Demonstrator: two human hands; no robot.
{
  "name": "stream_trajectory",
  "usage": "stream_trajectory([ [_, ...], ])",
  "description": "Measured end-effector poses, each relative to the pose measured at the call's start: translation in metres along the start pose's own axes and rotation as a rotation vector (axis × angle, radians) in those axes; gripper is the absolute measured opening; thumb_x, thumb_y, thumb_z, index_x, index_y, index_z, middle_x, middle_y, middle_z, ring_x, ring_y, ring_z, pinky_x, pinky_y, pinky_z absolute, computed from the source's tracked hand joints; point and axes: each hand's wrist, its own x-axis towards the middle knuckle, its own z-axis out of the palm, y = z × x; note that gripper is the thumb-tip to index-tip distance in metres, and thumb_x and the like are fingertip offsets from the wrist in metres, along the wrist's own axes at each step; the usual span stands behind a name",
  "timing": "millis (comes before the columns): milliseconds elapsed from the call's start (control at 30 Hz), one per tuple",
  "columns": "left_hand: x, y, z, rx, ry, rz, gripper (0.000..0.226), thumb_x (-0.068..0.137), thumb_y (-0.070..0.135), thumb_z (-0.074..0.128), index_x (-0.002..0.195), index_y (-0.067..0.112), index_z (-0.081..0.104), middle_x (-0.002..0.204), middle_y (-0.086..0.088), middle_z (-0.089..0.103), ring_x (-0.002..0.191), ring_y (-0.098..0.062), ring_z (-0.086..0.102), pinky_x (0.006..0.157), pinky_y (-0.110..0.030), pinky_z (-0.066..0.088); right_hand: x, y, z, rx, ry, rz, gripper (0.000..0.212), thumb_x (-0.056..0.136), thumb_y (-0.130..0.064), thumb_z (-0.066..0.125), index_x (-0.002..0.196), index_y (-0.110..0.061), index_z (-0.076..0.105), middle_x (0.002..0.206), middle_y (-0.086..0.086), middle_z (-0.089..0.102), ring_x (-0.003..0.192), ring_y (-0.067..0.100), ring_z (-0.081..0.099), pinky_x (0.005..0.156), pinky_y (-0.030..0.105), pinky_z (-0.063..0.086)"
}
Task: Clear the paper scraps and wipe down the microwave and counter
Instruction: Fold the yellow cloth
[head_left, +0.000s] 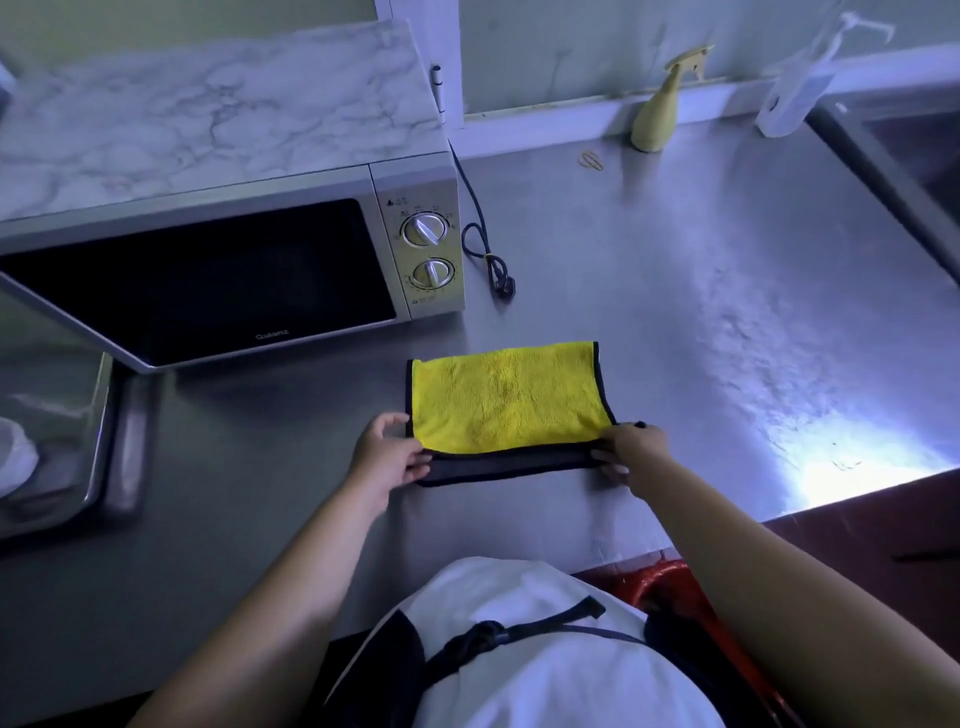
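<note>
Cloth (506, 402): yellow, dark-edged, folded over on itself, lying flat on the counter (675, 291) towards the front edge, just right of the microwave's front corner. A dark under-layer shows along its near side.

Left hand (387, 452): at the cloth's near left corner, fingers curled and pinching the edge.

Right hand (631, 449): at the near right corner, fingers curled over the edge and gripping it.

Microwave (208, 280): stands at the counter's left side, door closed, marble-patterned top, two dials on the right panel. It sits apart from the cloth.

Cord (475, 234): runs down the microwave's right side and loops on the counter; plug (501, 283) lies loose beside the microwave.

Back edge: yellow spray bottle (660, 114) upright against the wall, rubber bands (591, 160) just in front of it, a clear bottle (795, 88) further right.

Sink (909, 156): at the back right corner.

Tray (78, 441): at the left edge, holding a white item, not identifiable.

Red bin (670, 587): below the front edge.
</note>
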Motion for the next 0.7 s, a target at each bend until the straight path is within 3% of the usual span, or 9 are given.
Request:
stream_trajectory([
  [100,0.005,-0.022,-0.004,-0.012,0.093,-0.038,0.042,0.089,-0.007,0.057,0.123,0.016,0.046,0.108,-0.018,0.061,0.073,-0.022,0.066,0.062,-0.032,0.058,0.005,0.009,-0.001,-0.018,0.049,-0.04,0.015,0.093,-0.006,0.058,0.083,-0.011,0.048,0.08,0.016,0.062,0.053,0.024,0.058,0.052,0.028,0.044],
  [167,0.006,-0.024,-0.005,-0.036,0.106,-0.037,0.04,0.089,-0.006,0.057,0.123,0.013,0.046,0.105,-0.019,0.061,0.071,-0.021,0.066,0.06,-0.03,0.058,0.003,0.007,-0.002,0.024,0.07,-0.082,0.009,0.09,-0.004,0.056,0.088,-0.01,0.049,0.073,0.016,0.06,0.053,0.024,0.055,0.054,0.029,0.045],
  [333,0.004,-0.013,-0.003,-0.082,0.076,0.0,0.016,0.086,-0.003,0.053,0.094,0.01,0.056,0.072,-0.007,0.053,0.053,-0.015,0.055,0.05,-0.027,0.055,0.0,0.005,-0.007,0.131,0.087,-0.063,0.007,0.082,-0.01,0.056,0.083,-0.01,0.05,0.067,0.014,0.059,0.063,0.029,0.062,0.072,0.043,0.058],
  [533,0.004,-0.031,-0.004,0.095,0.094,-0.069,0.013,0.082,0.0,0.056,0.091,0.009,0.052,0.07,-0.006,0.051,0.053,-0.016,0.051,0.049,-0.026,0.052,0.011,0.023,-0.016,-0.031,0.086,-0.055,0.014,0.08,-0.009,0.061,0.072,-0.009,0.05,0.057,0.009,0.052,0.048,0.022,0.052,0.049,0.027,0.047],
  [700,0.006,-0.036,0.0,0.218,0.141,-0.023,0.015,0.079,0.007,0.058,0.091,0.01,0.05,0.072,-0.006,0.051,0.053,-0.018,0.049,0.047,-0.026,0.048,0.018,0.029,-0.015,-0.136,0.102,-0.111,0.017,0.078,-0.013,0.063,0.07,-0.01,0.049,0.058,0.01,0.051,0.049,0.025,0.052,0.056,0.033,0.048],
])
